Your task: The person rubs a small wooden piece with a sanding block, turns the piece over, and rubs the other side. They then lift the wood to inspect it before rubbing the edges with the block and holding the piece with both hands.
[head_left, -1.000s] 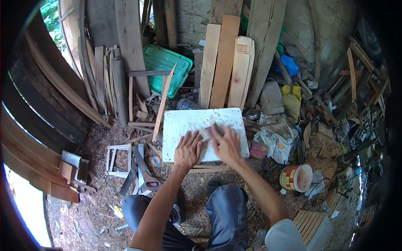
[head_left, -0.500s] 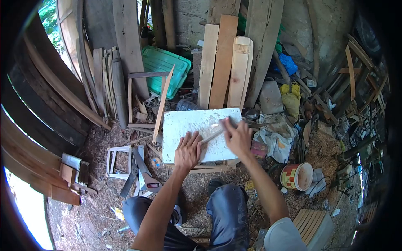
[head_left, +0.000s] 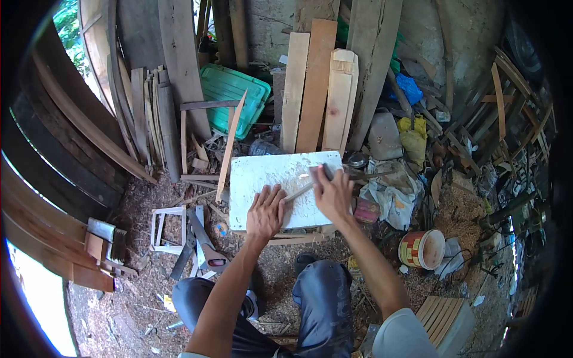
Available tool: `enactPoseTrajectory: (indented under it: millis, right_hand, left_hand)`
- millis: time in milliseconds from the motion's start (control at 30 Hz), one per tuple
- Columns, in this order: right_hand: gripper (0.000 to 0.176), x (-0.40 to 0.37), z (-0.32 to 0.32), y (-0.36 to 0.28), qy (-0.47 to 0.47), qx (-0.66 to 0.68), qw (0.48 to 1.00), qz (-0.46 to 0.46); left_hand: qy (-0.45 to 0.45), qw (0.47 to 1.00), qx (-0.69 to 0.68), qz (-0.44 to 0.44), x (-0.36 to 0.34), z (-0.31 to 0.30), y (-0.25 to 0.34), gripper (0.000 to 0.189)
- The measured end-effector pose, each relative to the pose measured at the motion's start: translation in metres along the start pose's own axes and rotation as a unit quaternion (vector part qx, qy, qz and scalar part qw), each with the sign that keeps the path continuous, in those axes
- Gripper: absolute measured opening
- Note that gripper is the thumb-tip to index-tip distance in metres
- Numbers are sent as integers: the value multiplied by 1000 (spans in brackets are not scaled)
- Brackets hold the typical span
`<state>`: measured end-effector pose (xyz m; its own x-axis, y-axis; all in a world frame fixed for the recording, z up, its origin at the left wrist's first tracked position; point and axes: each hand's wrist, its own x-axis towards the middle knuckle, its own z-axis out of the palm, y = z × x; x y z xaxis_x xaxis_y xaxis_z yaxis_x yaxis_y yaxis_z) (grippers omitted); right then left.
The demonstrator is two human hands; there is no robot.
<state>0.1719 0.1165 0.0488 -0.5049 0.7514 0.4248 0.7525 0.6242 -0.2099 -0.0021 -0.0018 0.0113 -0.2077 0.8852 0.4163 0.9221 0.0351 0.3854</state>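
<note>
A worn white board [head_left: 256, 173] lies flat in front of my knees. Across it runs a thin pale wooden strip [head_left: 300, 191], slanting up to the right. My left hand [head_left: 266, 215] presses down on the strip's lower left end, its fingers laid out over the board. Near the upper right end, my right hand [head_left: 334, 196] is closed on a small reddish-brown block [head_left: 319, 175], which touches the strip. The strip's far end is partly hidden by the block and fingers.
Handsaws [head_left: 206, 238] and a small white frame [head_left: 169, 230] lie on the floor at left. A paint bucket [head_left: 421, 249] stands at right. Upright planks [head_left: 314, 89] and a green crate lid [head_left: 253, 95] are behind the board. A slatted wooden piece [head_left: 440, 319] is at lower right.
My right hand and the block have shifted slightly left and down along the strip. My left hand stays in place on the strip, and the whole view has moved a little.
</note>
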Motion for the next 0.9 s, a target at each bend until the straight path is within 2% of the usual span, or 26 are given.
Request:
enactPoseTrajectory:
  millis: [33, 100, 167, 233, 267, 300, 367, 433, 467, 567, 600, 633, 700, 767, 800, 833, 900]
  right_hand:
    - [50, -5, 2, -15, -27, 23, 999, 5]
    - [50, -28, 12, -37, 4, 93, 990, -104]
    - [49, -26, 9, -30, 4, 121, 985, -126]
    - [48, -11, -1, -14, -20, 70, 997, -36]
    - [49, -4, 3, 2, 17, 9, 1000, -12]
    - [48, 1, -6, 6, 25, -15, 999, 16]
    - [48, 0, 14, -4, 79, -37, 995, 55]
    - [47, -15, 20, -28, 13, 97, 995, -12]
    - [46, -26, 21, -35, 39, 152, 983, -94]
    - [47, -16, 4, -13, 28, 91, 989, -111]
    - [51, -8, 4, -3, 51, 57, 994, -79]
    - [50, -2, 3, 6, 30, 16, 999, -4]
    - [50, 0, 14, -3, 76, -38, 995, 58]
    - [50, -10, 15, -26, 8, 63, 998, 7]
    - [51, -22, 16, -38, -3, 135, 989, -61]
    - [49, -31, 13, -40, 21, 118, 986, -113]
    - [49, -21, 10, -23, 9, 112, 988, -110]
  left_hand:
    - [5, 1000, -3, 4, 0, 0, 1, 35]
    - [4, 1000, -4, 6, 4, 0, 3, 35]
    - [12, 1000, 3, 6, 0, 3, -2, 35]
    - [-9, 1000, 7, 7, 0, -3, 2, 35]
    - [-10, 1000, 7, 4, 0, -1, 2, 35]
    - [-10, 1000, 6, 2, 1, -1, 1, 36]
    - [-8, 1000, 8, 0, 1, -1, 2, 36]
    - [-4, 1000, -3, -1, 1, -1, 1, 37]
    - [-4, 1000, 0, 6, 5, -2, 0, 37]
    - [-9, 1000, 3, 11, 3, -2, 3, 37]
    - [-13, 1000, 1, 6, 3, -3, 4, 37]
    - [-17, 1000, 0, -2, 2, -5, 5, 37]
    - [-18, 1000, 2, -6, 3, -7, 4, 36]
    - [-22, 1000, -1, -8, 1, -1, 4, 36]
    - [-5, 1000, 8, 6, 2, 1, 1, 36]
    - [12, 1000, 17, 17, 1, 3, -2, 35]
    - [1, 1000, 9, 13, 0, 3, -1, 35]
